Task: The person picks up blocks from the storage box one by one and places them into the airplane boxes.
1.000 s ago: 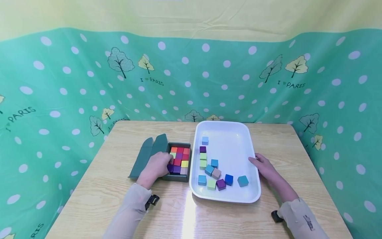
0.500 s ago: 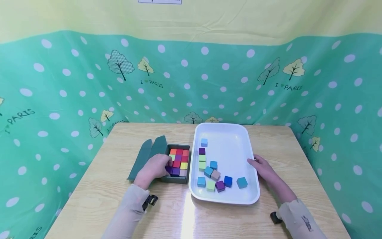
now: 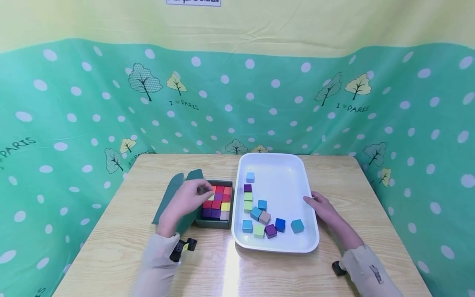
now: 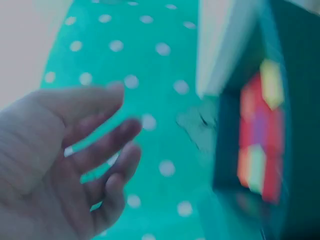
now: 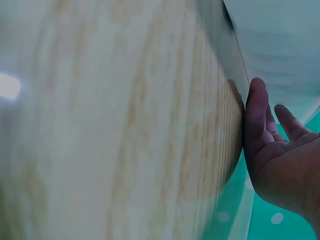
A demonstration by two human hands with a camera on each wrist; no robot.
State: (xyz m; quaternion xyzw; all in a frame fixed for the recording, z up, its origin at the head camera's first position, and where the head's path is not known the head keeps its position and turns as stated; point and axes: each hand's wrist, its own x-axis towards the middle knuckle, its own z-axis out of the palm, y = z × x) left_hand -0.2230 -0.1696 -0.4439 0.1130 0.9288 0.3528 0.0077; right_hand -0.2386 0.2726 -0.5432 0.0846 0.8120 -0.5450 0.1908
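My left hand (image 3: 185,199) is raised over the left side of a dark green box (image 3: 213,224). Its loosely curved fingers hold nothing, as the left wrist view shows. Packed in that box are coloured cubes (image 3: 216,203) in red, purple, yellow, orange and pale green. To the box's right stands a white tray (image 3: 278,185). My right hand (image 3: 323,207) holds the tray's right rim, its thumb over the edge and the other fingers outside and below. Loose cubes in the tray include a teal cube (image 3: 297,226), a dark blue cube (image 3: 280,225) and a purple cube (image 3: 271,231).
The box's lid flaps (image 3: 168,198) are folded out to the left. Box and tray stand close side by side on a wooden table (image 3: 118,251). A green dotted curtain (image 3: 208,103) hangs behind the table and along its sides.
My left hand has risen from the box's front left cubes and moved back and left, uncovering them. My right hand has stayed at the tray's rim. The head view has shifted slightly.
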